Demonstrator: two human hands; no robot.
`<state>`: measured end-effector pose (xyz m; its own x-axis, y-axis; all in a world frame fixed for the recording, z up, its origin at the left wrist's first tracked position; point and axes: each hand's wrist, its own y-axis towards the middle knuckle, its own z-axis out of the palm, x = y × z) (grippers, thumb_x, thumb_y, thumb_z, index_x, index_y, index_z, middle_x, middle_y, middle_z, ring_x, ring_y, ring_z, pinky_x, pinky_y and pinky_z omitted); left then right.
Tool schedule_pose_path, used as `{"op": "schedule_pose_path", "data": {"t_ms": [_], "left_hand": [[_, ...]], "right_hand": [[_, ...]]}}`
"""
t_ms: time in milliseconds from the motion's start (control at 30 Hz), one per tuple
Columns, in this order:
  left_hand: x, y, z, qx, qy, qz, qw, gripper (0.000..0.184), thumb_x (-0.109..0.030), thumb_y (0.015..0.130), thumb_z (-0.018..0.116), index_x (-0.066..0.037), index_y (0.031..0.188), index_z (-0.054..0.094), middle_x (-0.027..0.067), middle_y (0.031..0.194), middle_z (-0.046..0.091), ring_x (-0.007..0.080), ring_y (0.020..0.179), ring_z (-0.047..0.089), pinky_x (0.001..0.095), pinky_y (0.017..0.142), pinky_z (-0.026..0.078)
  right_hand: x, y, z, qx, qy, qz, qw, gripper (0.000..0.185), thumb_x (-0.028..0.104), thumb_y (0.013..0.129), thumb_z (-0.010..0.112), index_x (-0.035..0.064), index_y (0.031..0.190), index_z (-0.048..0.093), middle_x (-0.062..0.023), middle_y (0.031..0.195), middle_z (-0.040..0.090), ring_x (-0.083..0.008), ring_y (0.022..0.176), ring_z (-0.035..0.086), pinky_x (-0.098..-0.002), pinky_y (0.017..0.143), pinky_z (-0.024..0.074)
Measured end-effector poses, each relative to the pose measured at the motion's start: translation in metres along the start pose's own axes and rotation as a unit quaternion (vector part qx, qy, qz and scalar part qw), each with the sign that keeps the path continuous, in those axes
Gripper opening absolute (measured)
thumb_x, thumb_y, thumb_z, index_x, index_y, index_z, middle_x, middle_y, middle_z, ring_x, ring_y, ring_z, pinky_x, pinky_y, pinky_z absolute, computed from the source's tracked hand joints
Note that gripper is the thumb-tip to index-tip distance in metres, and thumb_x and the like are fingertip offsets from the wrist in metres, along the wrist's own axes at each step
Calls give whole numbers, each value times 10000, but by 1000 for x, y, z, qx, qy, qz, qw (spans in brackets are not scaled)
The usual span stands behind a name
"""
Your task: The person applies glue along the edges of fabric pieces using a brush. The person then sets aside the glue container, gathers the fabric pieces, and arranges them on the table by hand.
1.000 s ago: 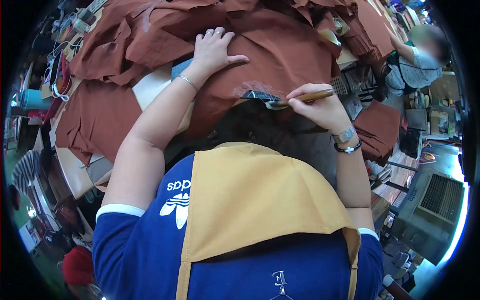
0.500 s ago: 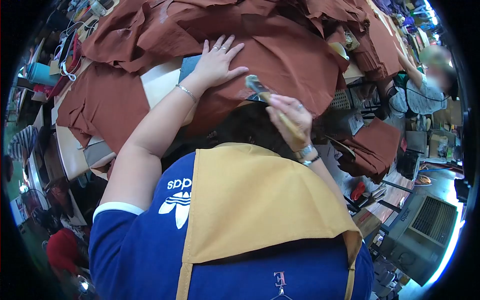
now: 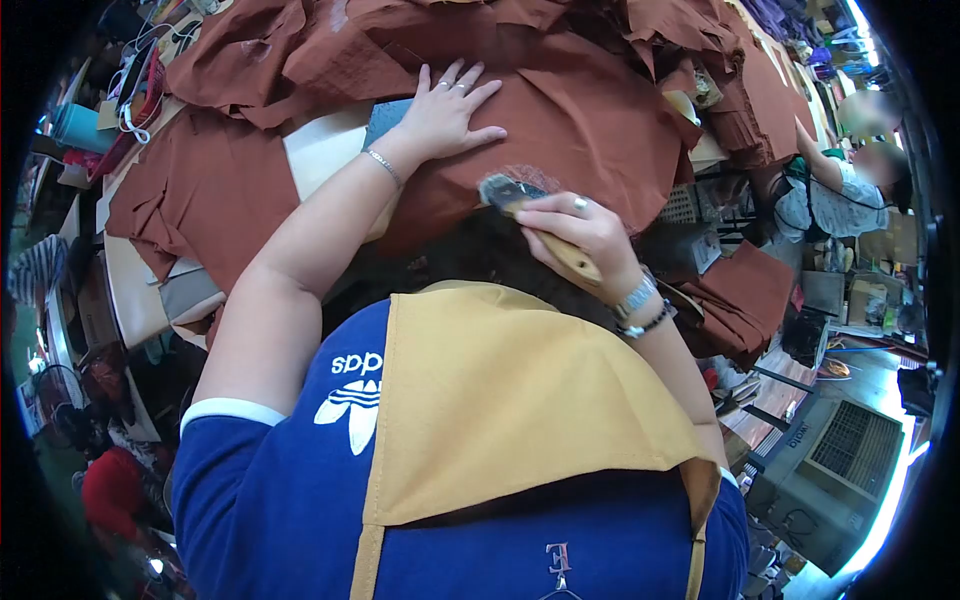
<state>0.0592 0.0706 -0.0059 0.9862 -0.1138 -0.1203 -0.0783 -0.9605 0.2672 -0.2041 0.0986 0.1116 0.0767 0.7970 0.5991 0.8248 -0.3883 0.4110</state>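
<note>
My left hand (image 3: 450, 115) lies flat with its fingers spread on a large reddish-brown sheet (image 3: 590, 120). In my right hand (image 3: 580, 235) is a brush (image 3: 560, 255) with a wooden handle, gripped between thumb and fingers. The brush's pale bristles rest at the near edge of the sheet, beside a whitish smeared patch (image 3: 530, 178). Beneath the sheet, near my left wrist, a blue-grey panel (image 3: 385, 120) and a white board (image 3: 325, 152) show.
More reddish-brown pieces (image 3: 205, 190) lie on the left, and a folded stack (image 3: 740, 300) sits at the right. A co-worker (image 3: 840, 195) is at the upper right. A grey machine (image 3: 830, 460) stands at the lower right, a blue-green cup (image 3: 80, 128) at the far left.
My right hand has moved left with the brush, whose bristles went up over the sheet and back down to its near edge. My left hand stays flat on the sheet.
</note>
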Motion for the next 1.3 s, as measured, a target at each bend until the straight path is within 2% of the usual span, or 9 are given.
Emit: {"op": "schedule_pose_path", "data": {"t_ms": [233,400,633,667,833,967,1067,1167,1300], "left_hand": [[4,12,-1,24,16,25,999,813,-734,862,485,-222,1488,404,141,1572,332,364,1470,248,709,1124,132],[1,10,-3,17,25,18,999,796,-733,860,489,-216,1464,439,140,1560,350,353,1468,258,697,1133,131],[-6,4,-17,-32,17,-48,998,885,-770,756,589,-119,1355,550,153,1360,528,326,1276,480,565,1066,307],[-10,2,-20,-30,24,-70,997,899,-776,740,597,-99,1331,565,149,1316,549,315,1230,507,534,1033,336],[-29,-2,-29,-16,20,-174,984,781,-740,707,661,-95,1147,633,113,1121,592,280,1082,554,465,906,390],[-47,3,-30,28,-25,-211,977,474,-532,839,664,-105,1045,676,128,1099,622,298,1046,593,465,831,468],[-54,1,-27,-4,-72,-219,973,393,-428,914,604,-61,1048,648,144,1082,640,332,1055,599,463,859,495],[-54,3,-50,-7,-333,-305,892,385,-382,984,522,-1,1046,534,259,1041,640,415,979,629,501,861,486],[-24,9,-79,-98,-601,-356,708,449,-396,1013,490,42,1096,539,250,1064,656,335,1083,624,448,857,475]], "right_hand": [[0,-7,-1,132,-4,83,988,137,35,730,712,31,865,691,-122,838,676,-292,761,671,-378,717,556],[-2,12,-15,11,10,121,993,178,46,745,737,37,922,724,-139,876,703,-282,788,693,-339,718,552],[-12,20,-27,127,-23,123,984,175,95,736,746,27,896,730,-162,853,703,-312,741,686,-347,714,557],[-8,16,-38,155,-3,142,978,157,91,778,730,24,920,733,-135,854,721,-247,709,699,-326,698,554],[15,-4,-83,-12,126,329,936,118,59,869,680,-16,943,733,-45,860,723,-118,809,664,-250,753,521],[-10,-48,-97,-265,329,299,856,268,124,938,657,-44,1146,649,-101,1094,683,-180,976,650,-332,860,538],[-50,-72,-110,-350,339,268,831,369,228,965,656,-43,1210,607,-117,1174,647,-198,998,643,-365,892,544],[-72,-68,-125,-365,324,212,847,374,231,984,626,-43,1237,597,-115,1206,639,-177,967,645,-326,881,544],[-69,-28,-133,-362,258,151,883,397,239,1007,588,-62,1266,574,-119,1155,648,-162,842,623,-311,824,542]]}}
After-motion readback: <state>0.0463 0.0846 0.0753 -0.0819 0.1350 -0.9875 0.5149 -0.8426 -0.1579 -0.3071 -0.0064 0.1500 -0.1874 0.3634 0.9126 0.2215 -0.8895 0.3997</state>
